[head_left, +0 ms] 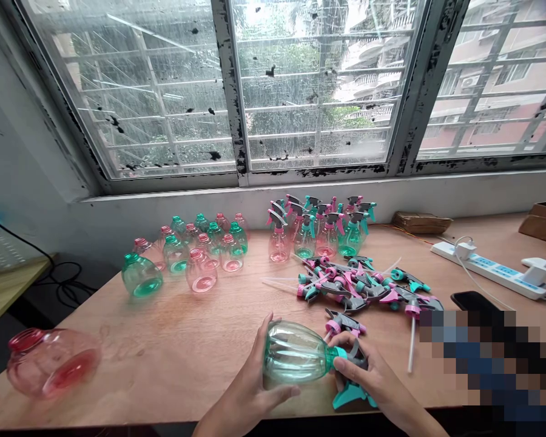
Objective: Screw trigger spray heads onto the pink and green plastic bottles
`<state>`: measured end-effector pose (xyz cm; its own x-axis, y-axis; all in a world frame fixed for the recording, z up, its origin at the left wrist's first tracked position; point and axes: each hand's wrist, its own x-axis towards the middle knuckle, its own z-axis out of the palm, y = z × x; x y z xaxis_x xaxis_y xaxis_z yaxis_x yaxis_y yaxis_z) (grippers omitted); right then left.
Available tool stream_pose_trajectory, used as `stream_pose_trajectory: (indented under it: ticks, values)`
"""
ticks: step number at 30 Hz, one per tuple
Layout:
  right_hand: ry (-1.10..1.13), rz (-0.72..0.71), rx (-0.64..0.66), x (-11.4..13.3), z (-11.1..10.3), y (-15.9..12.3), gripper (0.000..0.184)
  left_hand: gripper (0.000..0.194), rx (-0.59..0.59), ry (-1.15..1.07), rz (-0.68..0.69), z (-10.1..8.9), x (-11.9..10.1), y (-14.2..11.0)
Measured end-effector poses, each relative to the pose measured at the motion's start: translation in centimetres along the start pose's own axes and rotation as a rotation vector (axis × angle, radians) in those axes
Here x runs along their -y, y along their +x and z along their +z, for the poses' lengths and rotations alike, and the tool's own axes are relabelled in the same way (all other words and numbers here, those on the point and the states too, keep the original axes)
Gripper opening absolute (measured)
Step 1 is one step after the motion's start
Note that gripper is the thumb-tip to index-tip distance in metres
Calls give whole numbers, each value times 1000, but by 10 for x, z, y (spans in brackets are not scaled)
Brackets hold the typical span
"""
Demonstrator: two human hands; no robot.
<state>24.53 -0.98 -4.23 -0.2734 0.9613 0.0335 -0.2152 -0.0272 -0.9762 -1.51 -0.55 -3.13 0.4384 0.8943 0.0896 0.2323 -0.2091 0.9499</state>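
Observation:
My left hand (pixel 250 379) wraps round the body of a clear green bottle (pixel 295 355) lying on its side near the table's front edge. My right hand (pixel 368 373) grips the grey and teal trigger sprayer head (pixel 352 388) at the bottle's neck. Just beyond my hands lies a heap of loose sprayer heads (pixel 359 285) in grey, pink and teal. A single loose head (pixel 344 322) with a pink collar sits right behind the bottle.
Several capless pink and green bottles (pixel 200 249) stand at the back left, and several finished spray bottles (pixel 323 230) by the window wall. A pink bottle (pixel 50 361) lies at the front left. A power strip (pixel 491 267), a black phone (pixel 475 300) and a blurred patch are on the right.

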Motion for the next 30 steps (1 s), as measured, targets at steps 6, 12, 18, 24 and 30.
stream_pose_trajectory:
  ticks: [6,12,18,24,30]
  values:
    - [11,3,9,0,0,0,34,108,3,-3,-3,-1,1,0]
    - [-3,-6,11,-1,0,-1,33,108,-5,10,-8,0,-2,-1]
    - [-28,-6,2,-1,-1,-1,34,108,-2,19,-15,-1,-3,-1]
    - [-21,-2,7,-1,-1,0,34,108,-1,18,-8,-1,-1,-1]
    - [-29,-5,-1,-3,-1,1,35,108,-11,20,-8,0,-3,-1]
